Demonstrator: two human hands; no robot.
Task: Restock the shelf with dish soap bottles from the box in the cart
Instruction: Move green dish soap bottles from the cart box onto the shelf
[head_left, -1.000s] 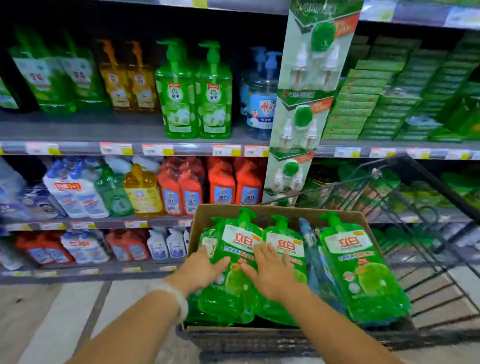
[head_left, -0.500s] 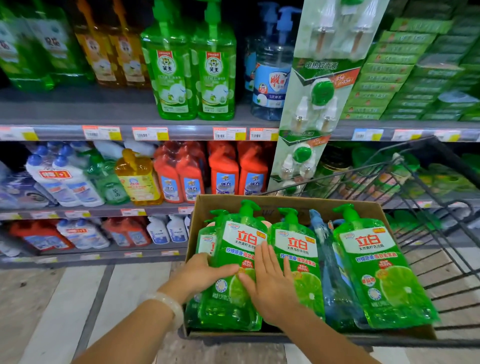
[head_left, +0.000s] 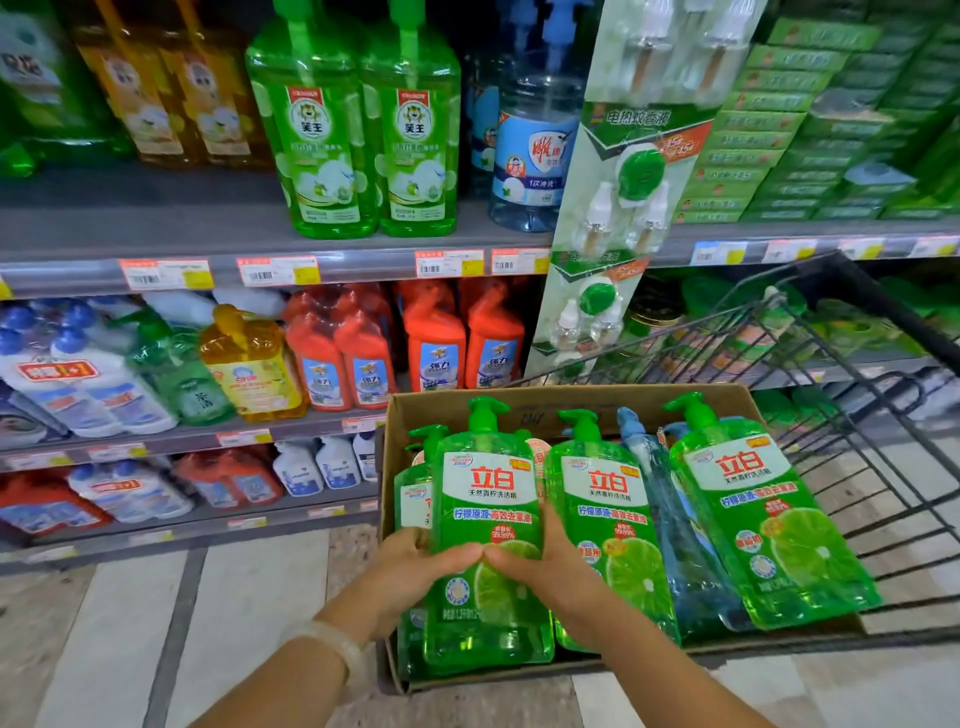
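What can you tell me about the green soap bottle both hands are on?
The green bottle is translucent plastic with a green pump top and a white-and-green label showing red characters and a lime slice. It lies tilted, pump away, in the cardboard box. The left hand and right hand grip its sides, thumbs meeting on the front.

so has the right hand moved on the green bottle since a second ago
Yes: the right hand slid down the green dish soap bottle, off its white label, its thumb now on the lime picture.

A shop aisle is shown, cleaning-goods section. Tiered shelves (head_left: 156, 228) are lined with price tags (head_left: 166, 274) and stocked with rows of detergent bottles (head_left: 363, 130) and stacked green boxes (head_left: 810, 119). A wire cart (head_left: 841, 395) is parked on the tiled floor (head_left: 249, 623).
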